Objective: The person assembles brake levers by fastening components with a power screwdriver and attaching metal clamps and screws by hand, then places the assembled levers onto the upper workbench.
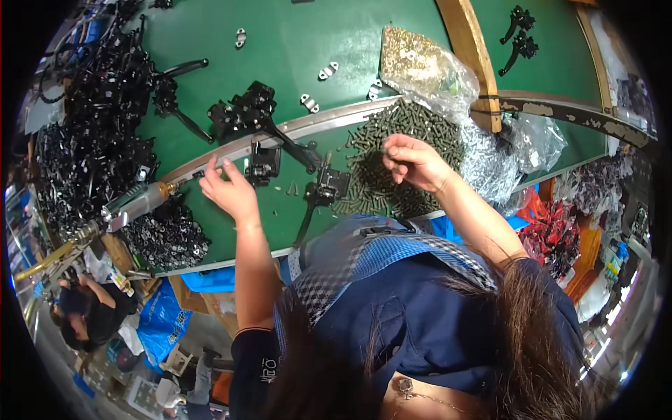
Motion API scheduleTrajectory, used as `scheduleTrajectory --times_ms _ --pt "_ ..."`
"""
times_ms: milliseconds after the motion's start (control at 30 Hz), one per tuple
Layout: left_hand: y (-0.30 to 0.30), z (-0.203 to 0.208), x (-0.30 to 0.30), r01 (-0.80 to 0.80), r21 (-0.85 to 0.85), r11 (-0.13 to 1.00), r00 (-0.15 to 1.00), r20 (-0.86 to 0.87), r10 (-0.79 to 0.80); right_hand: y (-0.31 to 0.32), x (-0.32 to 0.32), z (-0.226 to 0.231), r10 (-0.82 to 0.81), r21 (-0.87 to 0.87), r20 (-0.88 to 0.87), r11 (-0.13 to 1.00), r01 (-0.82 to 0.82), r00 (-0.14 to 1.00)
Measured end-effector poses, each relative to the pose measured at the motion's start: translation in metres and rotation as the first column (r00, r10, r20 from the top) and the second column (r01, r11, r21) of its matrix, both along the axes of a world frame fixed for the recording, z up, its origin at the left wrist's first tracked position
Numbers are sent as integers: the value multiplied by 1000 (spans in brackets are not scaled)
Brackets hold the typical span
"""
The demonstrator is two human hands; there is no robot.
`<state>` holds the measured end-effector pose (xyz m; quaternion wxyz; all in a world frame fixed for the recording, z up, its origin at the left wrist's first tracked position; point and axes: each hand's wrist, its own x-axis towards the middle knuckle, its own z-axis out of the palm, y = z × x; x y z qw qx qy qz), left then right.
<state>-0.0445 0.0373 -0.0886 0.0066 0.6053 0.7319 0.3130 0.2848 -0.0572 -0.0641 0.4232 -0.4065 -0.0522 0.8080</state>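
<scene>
My left hand (229,192) is over the green bench with its fingers apart, between a silver power screwdriver (140,204) and a small black block-shaped part (263,164). The screwdriver's tip points toward its fingertips. Above a heap of dark bolts (371,171), my right hand (416,164) has its fingers curled together; what they hold, if anything, is hidden. Between the hands lies a black lever assembly (325,187), its lever toward me. Farther off, another black lever assembly (245,112) rests across the metal rail, near a few loose bolts (292,187).
Black lever assemblies (91,119) are piled at left, above a heap of small black parts (168,238). Silver clamps (329,71) lie beyond the rail. A plastic bag of gold-coloured pieces (413,59) and silver parts (490,164) sit right, by a wooden post (476,63).
</scene>
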Motion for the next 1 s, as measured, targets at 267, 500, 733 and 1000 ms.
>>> scheduleTrajectory --times_ms 267,500,733,1000 --pt "-131 11 31 764 -382 520 616 191 -764 -56 -11 -4 -82 -205 71 974 95 994" --pt "-131 -26 31 688 -500 526 512 -179 -840 -70 -36 -6 31 -249 31 968 -22 999" --pt "-139 -32 37 690 -450 567 545 -193 -816 -63 -35 2 82 -229 109 972 -55 991" --pt "-138 -33 35 686 -454 568 553 -182 -813 -58 -34 1 88 -222 116 973 -61 989"
